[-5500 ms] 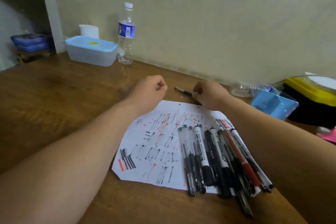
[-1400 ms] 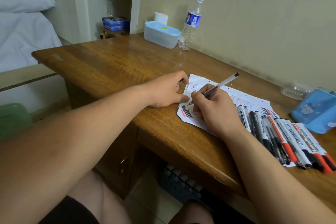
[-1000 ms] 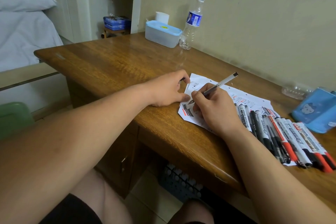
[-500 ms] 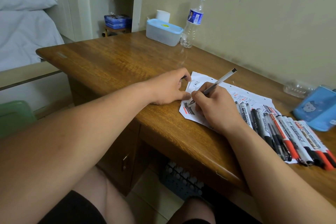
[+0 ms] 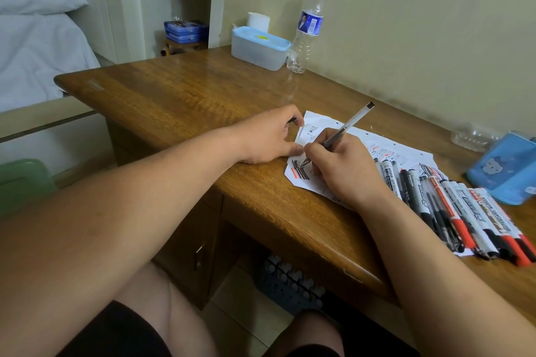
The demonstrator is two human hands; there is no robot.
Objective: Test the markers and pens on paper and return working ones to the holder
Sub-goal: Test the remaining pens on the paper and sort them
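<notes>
My right hand [image 5: 343, 166] grips a clear-barrelled pen [image 5: 348, 126], its tip down on the near-left corner of the white paper [image 5: 319, 127], among black and red test strokes. My left hand [image 5: 268, 136] rests on the desk at the paper's left edge, fingers curled round a small dark pen cap [image 5: 291, 120] that shows between finger and thumb. A row of several markers and pens [image 5: 452, 206] lies on the right part of the paper. The blue holder [image 5: 504, 168] stands at the far right, partly cut off.
The wooden desk [image 5: 188, 95] has a blue-lidded plastic box [image 5: 259, 48] and a water bottle [image 5: 307, 29] at the back by the wall. A crumpled clear bottle [image 5: 472, 138] lies behind the holder. A bed and shelves are to the left.
Earlier both hands were uncapping the pen beyond the paper. Since then the right hand has brought its tip to the paper's near-left corner and keeps making small strokes there; the view shifted left.
</notes>
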